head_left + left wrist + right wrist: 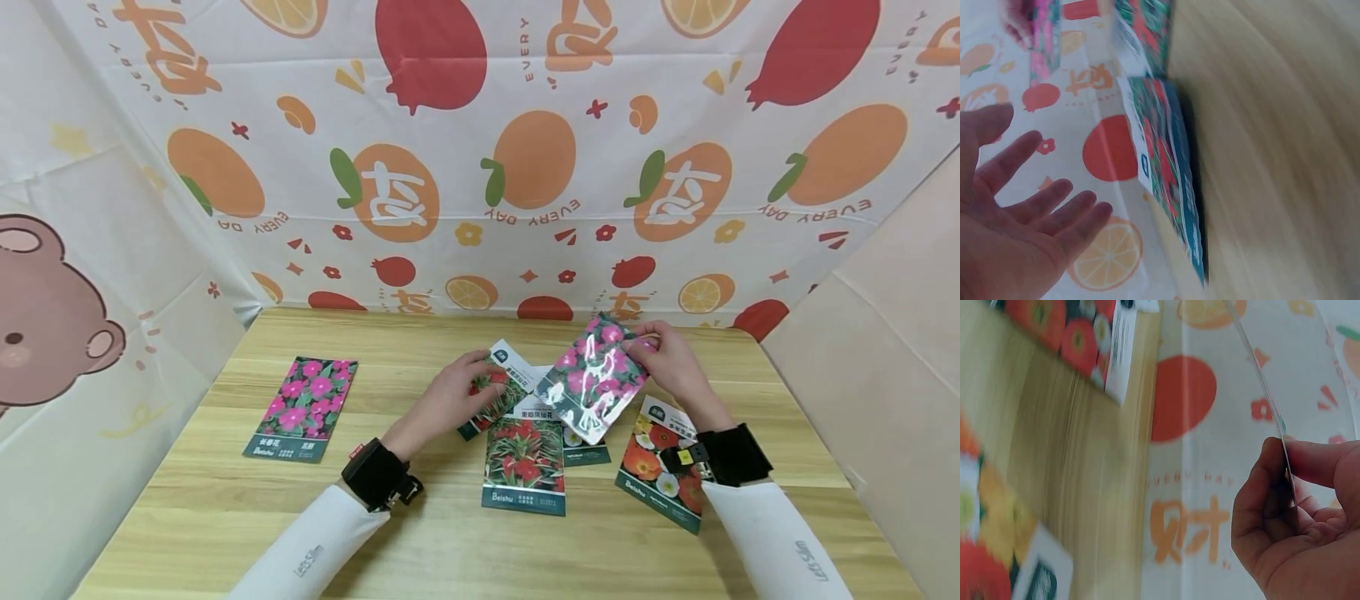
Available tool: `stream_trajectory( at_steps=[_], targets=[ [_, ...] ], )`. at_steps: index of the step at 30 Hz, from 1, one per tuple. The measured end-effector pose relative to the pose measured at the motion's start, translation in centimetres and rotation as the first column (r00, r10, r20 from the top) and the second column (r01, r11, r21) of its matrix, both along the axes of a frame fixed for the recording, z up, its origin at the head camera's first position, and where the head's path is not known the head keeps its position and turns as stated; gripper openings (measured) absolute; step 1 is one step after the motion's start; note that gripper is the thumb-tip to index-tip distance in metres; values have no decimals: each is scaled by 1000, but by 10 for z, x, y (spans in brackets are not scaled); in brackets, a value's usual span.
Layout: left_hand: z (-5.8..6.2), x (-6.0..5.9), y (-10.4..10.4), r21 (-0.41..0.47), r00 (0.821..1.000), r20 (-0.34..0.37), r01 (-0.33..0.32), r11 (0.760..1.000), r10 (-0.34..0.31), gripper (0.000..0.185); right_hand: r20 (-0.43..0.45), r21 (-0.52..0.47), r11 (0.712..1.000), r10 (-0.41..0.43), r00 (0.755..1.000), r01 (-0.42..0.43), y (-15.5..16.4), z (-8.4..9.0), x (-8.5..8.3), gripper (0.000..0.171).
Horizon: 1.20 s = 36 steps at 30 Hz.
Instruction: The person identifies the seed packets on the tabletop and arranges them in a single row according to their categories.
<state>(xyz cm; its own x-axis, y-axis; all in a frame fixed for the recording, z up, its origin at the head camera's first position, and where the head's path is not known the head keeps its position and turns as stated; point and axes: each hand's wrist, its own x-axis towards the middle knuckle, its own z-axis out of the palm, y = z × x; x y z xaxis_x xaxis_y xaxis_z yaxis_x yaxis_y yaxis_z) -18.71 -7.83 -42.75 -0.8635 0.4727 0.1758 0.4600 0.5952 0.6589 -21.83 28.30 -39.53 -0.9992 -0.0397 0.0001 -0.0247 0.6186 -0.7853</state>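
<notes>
Light wooden tabletop (225, 500) carries your packets flat and face up, presumably so each picture reads at a glance; one pink-flowered seed packet (303, 408) lies well apart to the left. Your right hand (671, 362) pinches a glossy pink-flowered sleeve packet (592, 379) by its edge, thumb against fingers, tilted above the middle cluster. Your left hand (450, 400), fingers spread and relaxed, rests on the red-flowered packet (498, 392), likely steadying it

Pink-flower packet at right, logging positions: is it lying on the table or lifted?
Lifted. The right hand pinches the pink-flower packet by its edge, tilted above the table.
</notes>
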Motion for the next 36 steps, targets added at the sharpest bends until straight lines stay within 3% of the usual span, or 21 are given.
stream_trajectory(
  at_steps=[6, 12, 20, 36],
  targets=[
    [1, -1, 6, 193, 996, 76, -51, 980, 37, 33, 17, -39, 998, 42, 999, -41, -30, -6, 1, 41],
    [-3, -3, 11, 294, 984, 174, -97, 951, 46, 31, -10, -30, 997, 66, 998, -67, -50, -12, 3, 36],
    [-7, -7, 15, 343, 975, 220, -105, 933, 29, 30, -18, -65, 991, 113, 993, -114, -69, -12, 4, 38],
    [-6, -7, 13, 385, 949, 302, -206, 900, 88, 21, -33, -77, 990, 116, 993, -118, -95, -5, 9, 33]
  ],
)
